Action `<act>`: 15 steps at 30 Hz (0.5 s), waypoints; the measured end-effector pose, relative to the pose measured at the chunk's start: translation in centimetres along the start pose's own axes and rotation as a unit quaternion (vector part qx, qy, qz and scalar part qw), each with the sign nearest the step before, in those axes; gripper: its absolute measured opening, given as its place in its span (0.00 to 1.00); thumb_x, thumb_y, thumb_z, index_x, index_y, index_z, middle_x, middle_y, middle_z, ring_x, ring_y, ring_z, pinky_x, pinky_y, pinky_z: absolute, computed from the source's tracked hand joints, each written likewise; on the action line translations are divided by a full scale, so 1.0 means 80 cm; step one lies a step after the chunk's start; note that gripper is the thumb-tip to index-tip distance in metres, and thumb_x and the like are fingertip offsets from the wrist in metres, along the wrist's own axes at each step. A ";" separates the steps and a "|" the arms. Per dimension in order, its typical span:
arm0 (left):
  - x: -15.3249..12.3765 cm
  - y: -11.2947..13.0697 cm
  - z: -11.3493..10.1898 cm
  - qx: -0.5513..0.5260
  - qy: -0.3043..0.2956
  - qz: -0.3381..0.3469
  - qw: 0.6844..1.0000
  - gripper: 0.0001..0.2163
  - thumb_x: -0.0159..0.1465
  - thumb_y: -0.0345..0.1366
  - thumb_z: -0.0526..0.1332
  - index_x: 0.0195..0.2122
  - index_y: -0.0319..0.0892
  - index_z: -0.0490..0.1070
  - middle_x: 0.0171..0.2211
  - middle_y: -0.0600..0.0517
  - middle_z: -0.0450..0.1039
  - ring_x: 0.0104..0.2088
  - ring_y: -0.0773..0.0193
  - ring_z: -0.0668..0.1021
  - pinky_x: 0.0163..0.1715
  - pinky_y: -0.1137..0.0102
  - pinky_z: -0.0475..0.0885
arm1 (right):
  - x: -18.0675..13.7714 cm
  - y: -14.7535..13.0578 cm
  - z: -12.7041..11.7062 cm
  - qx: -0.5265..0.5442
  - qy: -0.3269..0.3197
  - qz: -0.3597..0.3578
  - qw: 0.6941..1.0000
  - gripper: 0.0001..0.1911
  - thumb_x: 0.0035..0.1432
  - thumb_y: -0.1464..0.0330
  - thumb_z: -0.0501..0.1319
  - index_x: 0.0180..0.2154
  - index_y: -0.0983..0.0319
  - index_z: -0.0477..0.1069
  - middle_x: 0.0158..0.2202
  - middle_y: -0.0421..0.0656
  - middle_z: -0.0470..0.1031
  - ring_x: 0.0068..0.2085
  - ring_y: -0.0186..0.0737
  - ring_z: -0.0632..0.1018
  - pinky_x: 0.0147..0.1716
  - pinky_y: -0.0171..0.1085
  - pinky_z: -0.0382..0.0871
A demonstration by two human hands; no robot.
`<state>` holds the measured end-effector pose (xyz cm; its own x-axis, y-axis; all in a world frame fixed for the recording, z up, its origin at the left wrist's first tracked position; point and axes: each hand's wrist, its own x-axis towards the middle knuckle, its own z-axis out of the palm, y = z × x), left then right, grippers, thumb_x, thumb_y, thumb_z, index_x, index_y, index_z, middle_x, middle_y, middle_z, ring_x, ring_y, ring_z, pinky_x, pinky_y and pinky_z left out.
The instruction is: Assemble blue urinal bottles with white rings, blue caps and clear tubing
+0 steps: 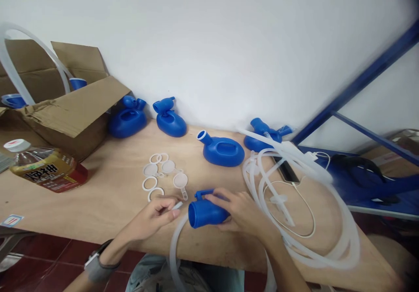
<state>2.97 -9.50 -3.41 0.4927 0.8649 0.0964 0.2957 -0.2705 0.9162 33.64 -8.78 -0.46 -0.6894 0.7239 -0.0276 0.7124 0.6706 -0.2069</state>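
My right hand point(240, 211) is wrapped round a blue plastic vessel point(206, 212) lying on its side at the near edge of the wooden table point(108, 196), its round mouth facing left. My left hand point(157, 213) is closed in a pinch on the end of a translucent white hose point(175, 239), held just left of that mouth. The hose curves down off the table edge toward my lap. Several white rings and lids point(163, 172) lie just beyond my left hand.
Three more blue vessels point(222, 150) stand along the wall, another by the coiled white tubing point(294, 196) at right. An open cardboard box point(62, 104) with blue parts and a drink bottle point(46, 167) sit at left. A blue metal frame point(360, 82) rises at right.
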 end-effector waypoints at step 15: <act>-0.011 -0.067 0.014 0.354 0.155 0.013 0.922 0.25 0.73 0.56 0.57 0.61 0.45 0.76 0.58 0.43 0.80 0.55 0.45 0.82 0.55 0.54 0.79 | -0.006 0.024 -0.026 -0.091 0.315 0.076 0.942 0.35 0.66 0.53 0.70 0.69 0.57 0.67 0.57 0.50 0.80 0.48 0.55 0.86 0.35 0.44 0.80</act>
<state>1.87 -9.31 -8.88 0.2818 0.9035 0.3229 0.8016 -0.4066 0.4383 35.60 -7.51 1.23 -0.4040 0.7283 0.5535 0.8467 0.5268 -0.0752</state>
